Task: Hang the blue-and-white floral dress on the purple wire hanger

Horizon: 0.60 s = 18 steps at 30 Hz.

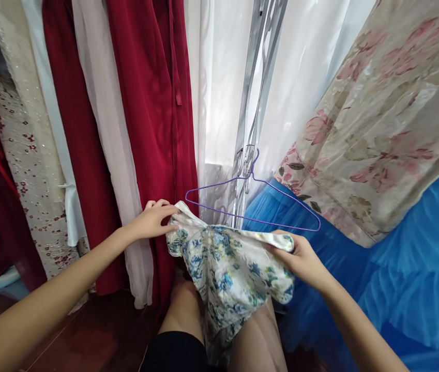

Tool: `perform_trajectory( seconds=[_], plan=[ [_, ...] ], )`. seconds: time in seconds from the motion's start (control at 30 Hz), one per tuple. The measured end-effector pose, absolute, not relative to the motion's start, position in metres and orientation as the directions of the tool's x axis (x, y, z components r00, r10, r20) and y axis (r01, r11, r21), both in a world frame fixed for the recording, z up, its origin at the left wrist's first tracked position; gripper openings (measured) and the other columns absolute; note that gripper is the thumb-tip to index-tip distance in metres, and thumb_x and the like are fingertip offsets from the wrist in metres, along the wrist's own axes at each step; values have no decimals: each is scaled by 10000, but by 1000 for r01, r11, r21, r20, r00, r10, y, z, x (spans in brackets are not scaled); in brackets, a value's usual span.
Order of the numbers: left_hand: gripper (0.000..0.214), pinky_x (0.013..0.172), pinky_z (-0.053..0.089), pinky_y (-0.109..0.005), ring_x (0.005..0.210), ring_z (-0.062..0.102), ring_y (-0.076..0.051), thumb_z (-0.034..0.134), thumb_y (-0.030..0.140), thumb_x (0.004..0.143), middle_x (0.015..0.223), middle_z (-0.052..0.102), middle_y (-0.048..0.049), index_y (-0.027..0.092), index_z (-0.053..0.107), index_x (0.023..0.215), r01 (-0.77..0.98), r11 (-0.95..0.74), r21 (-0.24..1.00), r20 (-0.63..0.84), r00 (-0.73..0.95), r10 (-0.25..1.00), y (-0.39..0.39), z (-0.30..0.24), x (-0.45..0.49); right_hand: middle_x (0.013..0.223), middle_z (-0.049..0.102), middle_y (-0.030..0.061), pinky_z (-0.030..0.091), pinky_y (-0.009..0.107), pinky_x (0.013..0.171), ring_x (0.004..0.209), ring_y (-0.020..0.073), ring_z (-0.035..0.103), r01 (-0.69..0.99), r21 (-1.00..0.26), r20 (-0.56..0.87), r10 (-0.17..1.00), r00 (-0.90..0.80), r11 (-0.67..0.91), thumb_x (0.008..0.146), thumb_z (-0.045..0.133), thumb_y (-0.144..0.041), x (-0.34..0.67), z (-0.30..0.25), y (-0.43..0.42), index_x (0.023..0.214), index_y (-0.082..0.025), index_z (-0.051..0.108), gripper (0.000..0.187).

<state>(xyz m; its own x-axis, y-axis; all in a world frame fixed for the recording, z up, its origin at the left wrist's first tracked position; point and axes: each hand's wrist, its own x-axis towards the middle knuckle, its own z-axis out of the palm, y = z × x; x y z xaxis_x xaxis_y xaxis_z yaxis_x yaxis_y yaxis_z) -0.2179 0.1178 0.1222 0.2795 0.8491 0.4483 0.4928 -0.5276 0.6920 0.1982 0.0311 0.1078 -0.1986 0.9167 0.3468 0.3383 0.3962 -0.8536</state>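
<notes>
Garment [225,268] with blue flowers is off the purple hanger [252,174], spread above the person's legs [182,310]. The left hand [157,219] and right hand [301,257] each grasp a top corner; the hanger hangs bare just behind.

The floral garment [227,268] is creased cloth, faintly lustrous; the hanger [251,174] looks smooth (seemingly plastic-coated); the red garment [145,103] is matt cloth.

Single head view; looks forward, down over thighs [183,316]; floral garment [227,263] near.
</notes>
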Motion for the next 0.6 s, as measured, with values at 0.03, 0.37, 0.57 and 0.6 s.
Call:
perform_trajectory(
  seconds=[0.03, 0.37, 0.57, 0.6],
  plan=[
    [316, 1101, 227, -405, 1075, 567, -321, 920, 277, 519, 921, 753, -31, 275, 725, 768, 505, -545, 670, 482, 263, 836, 123, 129, -219, 866, 728, 53, 451, 270, 623, 691, 186, 604, 385, -810, 408, 897, -173, 443, 820, 680, -320, 199, 107, 42, 1013, -162, 724, 253],
    [165, 1183, 125, -449, 1365, 357, -332, 680, 212, 779, 1346, 630, -72, 242, 720, 936, 495, -690, 528, 622, 329, 711, 155, 184, -162, 724, 736, 63, 384, 266, 598, 689, 227, 657, 751, -514, 471, 868, -157, 414, 819, 478, -158, 182, 93, 88, 777, -188, 702, 229],
    [195, 931, 419, -307, 962, 579, -231, 617, 267, 868, 1065, 640, -68, 203, 655, 1048, 453, -764, 459, 725, 307, 617, 147, 180, -104, 931, 771, 72, 441, 284, 696, 849, 258, 705, 769, -491, 491, 859, -144, 410, 804, 488, -144, 184, 91, 61, 1267, -201, 654, 495],
    [164, 891, 423, -292, 905, 572, -213, 630, 273, 867, 1040, 629, -61, 200, 653, 1013, 479, -767, 428, 783, 227, 579, 148, 177, -102, 921, 766, 60, 444, 291, 700, 840, 261, 708, 787, -484, 507, 856, -105, 383, 795, 504, -149, 192, 92, 57, 1422, -206, 536, 631]
  ],
)
